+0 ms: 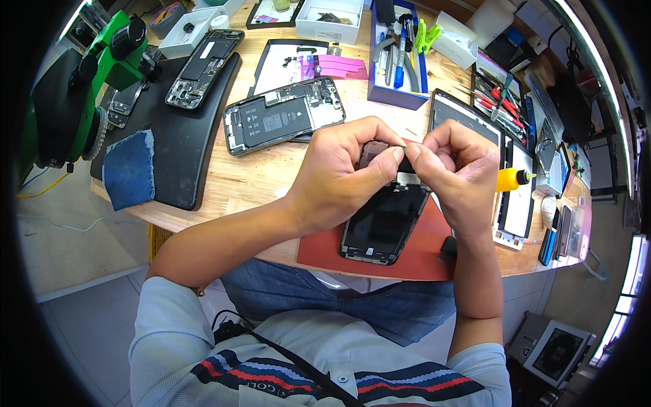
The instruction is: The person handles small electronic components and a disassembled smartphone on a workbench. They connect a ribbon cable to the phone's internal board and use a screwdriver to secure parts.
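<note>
Head | two hands pinch one screen | two opened phones, perhaps

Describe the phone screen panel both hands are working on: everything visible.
The phone screen panel is a dark, glossy rectangle with a thin metal-looking frame, lying lengthwise on a red mat at the near edge of the wooden bench. Its lower end rests on the mat; its top end is hidden under the hands. The left hand and right hand meet there, fingertips pinching a small dark part at its top edge. No cracks are visible.
</note>
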Action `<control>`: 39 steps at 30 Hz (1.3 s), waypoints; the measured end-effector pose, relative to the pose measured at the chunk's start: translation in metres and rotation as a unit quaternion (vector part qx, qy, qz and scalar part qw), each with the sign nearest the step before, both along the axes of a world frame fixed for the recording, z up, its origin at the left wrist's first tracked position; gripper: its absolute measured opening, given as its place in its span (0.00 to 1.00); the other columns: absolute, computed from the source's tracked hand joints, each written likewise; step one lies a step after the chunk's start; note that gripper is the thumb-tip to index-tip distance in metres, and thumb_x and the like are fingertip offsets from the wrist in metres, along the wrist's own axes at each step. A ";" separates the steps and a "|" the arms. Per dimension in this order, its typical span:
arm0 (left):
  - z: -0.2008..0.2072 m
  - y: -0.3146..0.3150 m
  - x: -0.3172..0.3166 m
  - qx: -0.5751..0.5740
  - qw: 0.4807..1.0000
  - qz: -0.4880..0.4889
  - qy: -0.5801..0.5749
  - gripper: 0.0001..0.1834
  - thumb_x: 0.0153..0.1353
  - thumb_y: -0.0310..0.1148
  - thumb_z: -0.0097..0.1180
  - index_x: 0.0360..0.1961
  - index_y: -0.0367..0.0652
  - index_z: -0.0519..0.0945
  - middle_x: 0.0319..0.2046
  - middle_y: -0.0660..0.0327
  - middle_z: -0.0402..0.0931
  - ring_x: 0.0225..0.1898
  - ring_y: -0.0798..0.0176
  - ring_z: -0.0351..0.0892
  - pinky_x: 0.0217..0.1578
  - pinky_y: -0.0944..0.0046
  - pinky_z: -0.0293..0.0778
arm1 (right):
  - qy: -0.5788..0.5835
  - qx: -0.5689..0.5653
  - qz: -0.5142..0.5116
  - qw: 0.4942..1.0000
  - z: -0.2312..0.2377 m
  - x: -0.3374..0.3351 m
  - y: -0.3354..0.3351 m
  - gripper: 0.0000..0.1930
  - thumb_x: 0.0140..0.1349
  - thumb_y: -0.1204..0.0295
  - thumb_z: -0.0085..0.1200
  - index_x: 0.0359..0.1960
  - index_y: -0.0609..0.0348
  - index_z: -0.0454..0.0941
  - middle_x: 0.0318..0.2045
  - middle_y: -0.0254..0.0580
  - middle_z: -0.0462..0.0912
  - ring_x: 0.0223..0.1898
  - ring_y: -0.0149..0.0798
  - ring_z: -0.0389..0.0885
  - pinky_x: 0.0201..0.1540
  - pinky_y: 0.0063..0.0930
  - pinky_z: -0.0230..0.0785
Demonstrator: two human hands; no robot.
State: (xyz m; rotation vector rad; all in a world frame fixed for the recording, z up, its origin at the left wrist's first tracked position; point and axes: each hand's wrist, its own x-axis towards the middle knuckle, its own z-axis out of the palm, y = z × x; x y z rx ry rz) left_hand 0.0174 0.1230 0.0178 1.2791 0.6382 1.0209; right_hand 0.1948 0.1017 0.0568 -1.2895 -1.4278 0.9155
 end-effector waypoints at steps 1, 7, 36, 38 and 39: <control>0.000 0.000 0.003 0.001 1.000 0.022 -0.016 0.06 0.66 0.27 0.56 0.38 0.34 0.81 0.21 0.75 0.70 0.23 0.84 0.61 0.20 0.77 0.56 | -0.002 0.003 0.002 1.000 0.000 0.000 0.000 0.09 0.55 0.75 0.66 0.23 0.61 0.78 0.14 0.17 0.65 0.18 0.12 0.54 0.20 0.14 0.41; 0.001 0.002 0.002 -0.011 0.999 0.026 -0.018 0.05 0.65 0.27 0.57 0.35 0.35 0.80 0.20 0.75 0.70 0.22 0.84 0.62 0.20 0.77 0.57 | 0.014 0.013 0.022 1.000 -0.007 0.003 0.004 0.08 0.58 0.74 0.66 0.26 0.62 0.79 0.16 0.18 0.67 0.18 0.13 0.57 0.20 0.13 0.45; 0.003 0.006 -0.003 -0.039 0.998 0.008 -0.041 0.06 0.66 0.28 0.58 0.38 0.35 0.81 0.24 0.70 0.76 0.23 0.84 0.66 0.21 0.79 0.59 | -0.158 0.208 0.069 0.963 0.009 0.020 0.006 0.09 0.48 0.75 0.73 0.28 0.59 0.84 0.29 0.36 0.80 0.27 0.27 0.76 0.27 0.20 0.68; 0.003 0.006 -0.004 -0.046 0.997 -0.004 -0.061 0.06 0.66 0.28 0.59 0.39 0.34 0.81 0.25 0.69 0.76 0.24 0.83 0.67 0.22 0.79 0.60 | -0.132 0.198 0.076 0.968 0.008 0.020 0.006 0.09 0.49 0.75 0.73 0.29 0.61 0.84 0.29 0.37 0.82 0.27 0.26 0.76 0.27 0.19 0.68; 0.003 0.007 -0.004 -0.046 0.997 -0.007 -0.068 0.07 0.66 0.28 0.59 0.39 0.34 0.81 0.25 0.69 0.76 0.24 0.83 0.68 0.22 0.79 0.61 | -0.117 0.192 0.081 0.971 0.007 0.021 0.007 0.08 0.50 0.76 0.73 0.29 0.61 0.84 0.29 0.37 0.82 0.27 0.26 0.76 0.27 0.18 0.68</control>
